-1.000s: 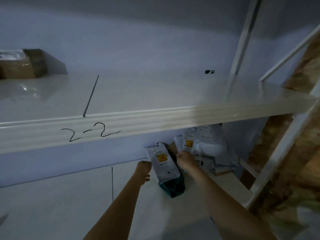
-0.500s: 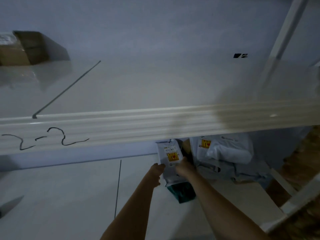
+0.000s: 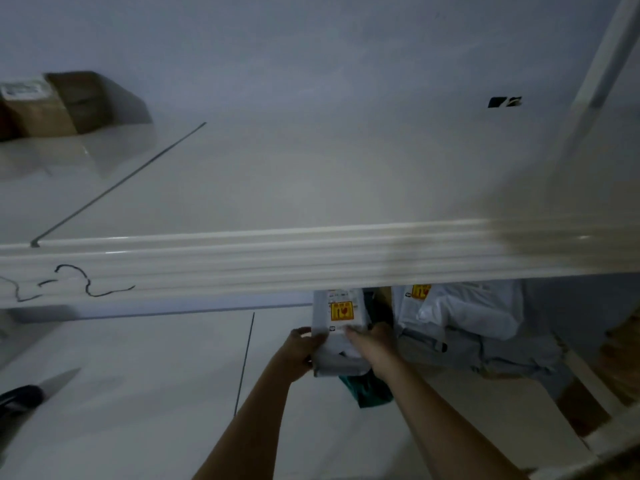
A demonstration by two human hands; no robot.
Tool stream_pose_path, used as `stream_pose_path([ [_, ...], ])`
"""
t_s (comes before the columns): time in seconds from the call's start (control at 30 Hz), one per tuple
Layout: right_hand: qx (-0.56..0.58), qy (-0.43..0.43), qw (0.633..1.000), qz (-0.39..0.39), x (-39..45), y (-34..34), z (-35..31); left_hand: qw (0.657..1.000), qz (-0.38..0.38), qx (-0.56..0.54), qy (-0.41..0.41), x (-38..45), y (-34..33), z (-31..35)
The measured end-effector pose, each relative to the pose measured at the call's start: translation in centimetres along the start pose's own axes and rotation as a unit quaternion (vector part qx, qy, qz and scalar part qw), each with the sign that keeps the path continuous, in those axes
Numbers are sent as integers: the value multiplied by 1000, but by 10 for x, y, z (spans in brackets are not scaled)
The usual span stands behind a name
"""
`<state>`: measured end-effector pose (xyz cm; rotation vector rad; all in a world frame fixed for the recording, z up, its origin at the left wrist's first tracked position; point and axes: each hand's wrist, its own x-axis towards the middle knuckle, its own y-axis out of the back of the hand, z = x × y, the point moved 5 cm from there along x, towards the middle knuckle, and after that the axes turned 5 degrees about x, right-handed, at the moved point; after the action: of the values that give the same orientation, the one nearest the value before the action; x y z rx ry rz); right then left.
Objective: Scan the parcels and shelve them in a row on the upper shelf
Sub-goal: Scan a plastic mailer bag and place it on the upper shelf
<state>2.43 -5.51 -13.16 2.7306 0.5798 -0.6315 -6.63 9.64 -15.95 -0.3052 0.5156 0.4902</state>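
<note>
From the head view we hold a white parcel [image 3: 338,327] between both hands on the lower shelf [image 3: 138,393]: our left hand [image 3: 300,351] grips its left edge, our right hand [image 3: 375,346] curls over its right side. Beneath the parcel sits something dark green [image 3: 367,389], perhaps another package. Just right of our right hand lies a heap of white bags [image 3: 464,317]. Above our hands runs the upper shelf [image 3: 311,258], with a cardboard box [image 3: 52,105] far up to the left.
</note>
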Motion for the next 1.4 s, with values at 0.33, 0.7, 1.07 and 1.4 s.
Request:
stream_pose_path([
  [0.33,80,1,974,-212,-36,-56,15,997,-52,49,-43,-67,44,4],
  [0.7,37,49,955,-291,-108,-179,6,995,56,60,-51,-161,177,-8],
  [1.07,-5,65,956,-287,-184,-361,5,985,146,8,-95,-247,345,-20],
  [1.4,-11,53,960,-273,-189,-476,2,977,207,31,-44,-248,474,-25],
])
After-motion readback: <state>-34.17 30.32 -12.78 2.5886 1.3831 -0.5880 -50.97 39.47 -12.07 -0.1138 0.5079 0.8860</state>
